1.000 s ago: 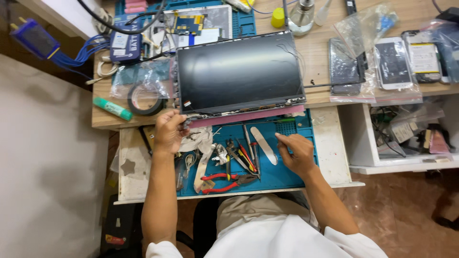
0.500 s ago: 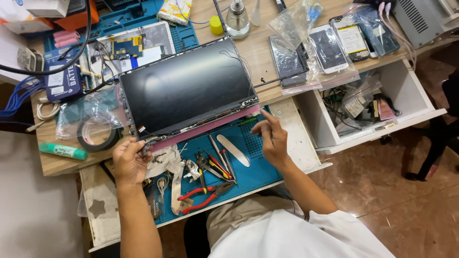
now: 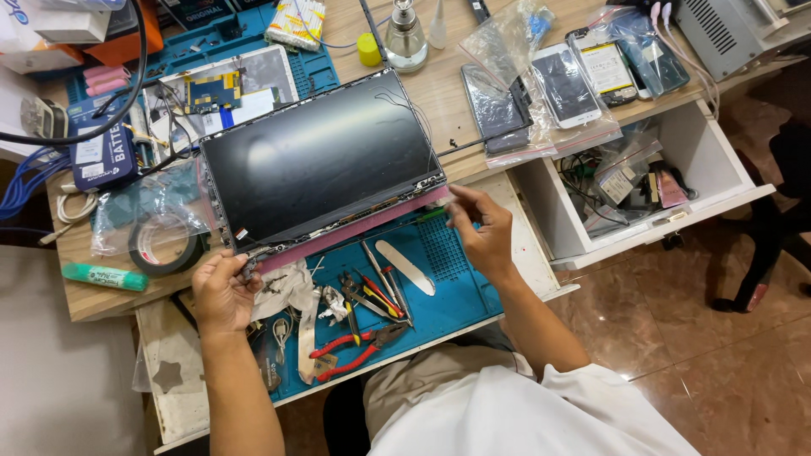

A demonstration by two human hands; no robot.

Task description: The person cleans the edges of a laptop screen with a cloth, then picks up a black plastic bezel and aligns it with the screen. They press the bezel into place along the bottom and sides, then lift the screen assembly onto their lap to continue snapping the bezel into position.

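Black and glossy, the laptop screen panel (image 3: 325, 165) lies tilted across the wooden bench (image 3: 439, 84), its near edge over the blue work mat (image 3: 448, 291). The left hand (image 3: 221, 291) pinches the panel's near-left corner with closed fingers; the right hand (image 3: 483, 230) grips the near-right corner likewise. Red-handled pliers (image 3: 355, 348) and a white pry tool (image 3: 405, 267) lie on the mat between the hands. An open drawer (image 3: 642, 181) of parts stands to the right.

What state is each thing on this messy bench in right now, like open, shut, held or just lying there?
Laptop screen panel: dark, lying tilted, held at both near corners.
Left hand: gripping the panel's near left corner.
Right hand: pinching the near right corner.
Drawer: pulled open, full of parts.
Red-handled pliers: lying untouched on the blue mat.
Tape roll: lying flat.
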